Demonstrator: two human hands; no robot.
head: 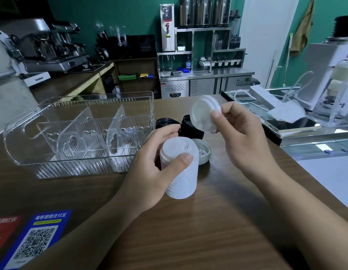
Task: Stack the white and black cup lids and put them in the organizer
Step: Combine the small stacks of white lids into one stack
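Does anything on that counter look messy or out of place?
Only the black lids: they lie in a loose, tilted jumble behind the left hand, not yet stacked. The clear organizer is empty. Nothing looks spilled or broken.

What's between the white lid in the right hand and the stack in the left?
Nothing visible. The right hand holds the single white lid above and right of the white lid stack in the left hand; open air between.
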